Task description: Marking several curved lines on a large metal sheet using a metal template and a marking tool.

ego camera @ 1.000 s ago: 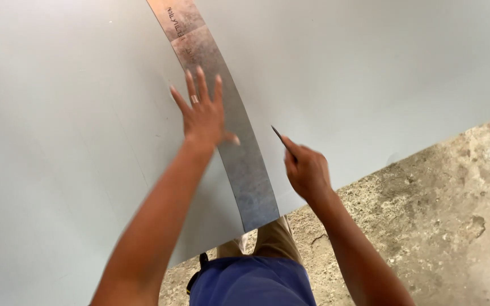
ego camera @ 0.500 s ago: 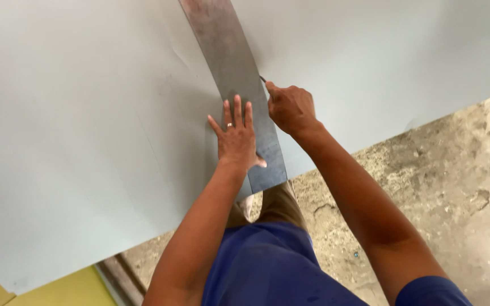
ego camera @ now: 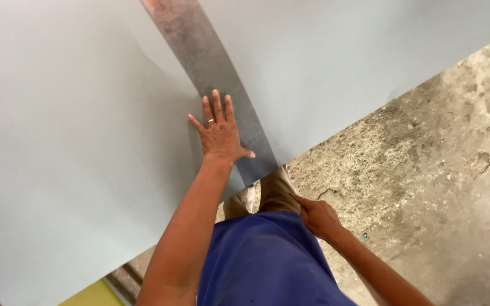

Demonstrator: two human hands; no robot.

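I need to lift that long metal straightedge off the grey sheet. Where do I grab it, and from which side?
Probably the near end of the metal straightedge, from the right. That end reaches the edge of the grey sheet by the person's knees, so fingers could pinch its thin edge. The left hand presses flat on its left side; the right hand is off it, over the concrete floor.

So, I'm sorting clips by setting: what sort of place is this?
Probably a workshop or work site: a large pale sheet lies over a rough, stained concrete floor, with a long metal straightedge on it under the left hand.
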